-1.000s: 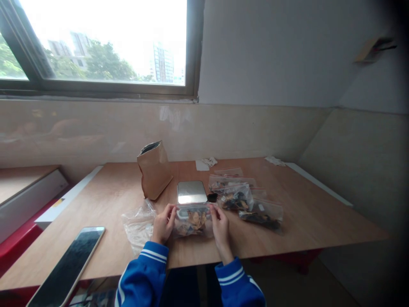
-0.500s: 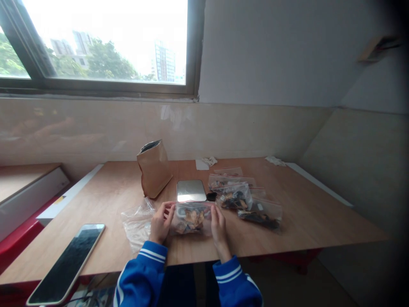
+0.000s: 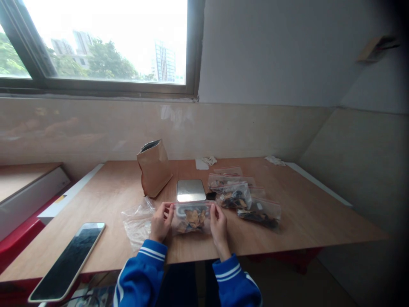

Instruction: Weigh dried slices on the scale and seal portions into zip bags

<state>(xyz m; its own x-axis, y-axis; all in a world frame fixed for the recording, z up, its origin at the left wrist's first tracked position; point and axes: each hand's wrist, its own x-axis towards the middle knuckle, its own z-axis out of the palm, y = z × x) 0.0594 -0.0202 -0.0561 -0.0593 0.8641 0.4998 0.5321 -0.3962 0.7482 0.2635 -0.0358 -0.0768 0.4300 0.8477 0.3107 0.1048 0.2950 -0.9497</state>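
A clear zip bag (image 3: 192, 218) with brown and dark dried pieces inside is held between my two hands near the table's front edge. My left hand (image 3: 162, 221) pinches its upper left corner. At the upper right corner, my right hand (image 3: 218, 222) grips the bag between thumb and fingers. The bag's red-lined top edge faces away from me, just in front of a flat silver scale (image 3: 191, 190). Beside my left hand lies a crumpled clear plastic bag (image 3: 136, 224).
Several filled zip bags (image 3: 234, 197) lie in a loose pile to the right. A brown paper pouch (image 3: 155, 168) stands open-topped at the back left. A phone (image 3: 68, 262) rests at the left front edge. White scraps (image 3: 209, 161) lie by the wall.
Both hands stay on the bag's upper corners. My right hand's fingers have shifted slightly along the top edge; everything else looks the same.
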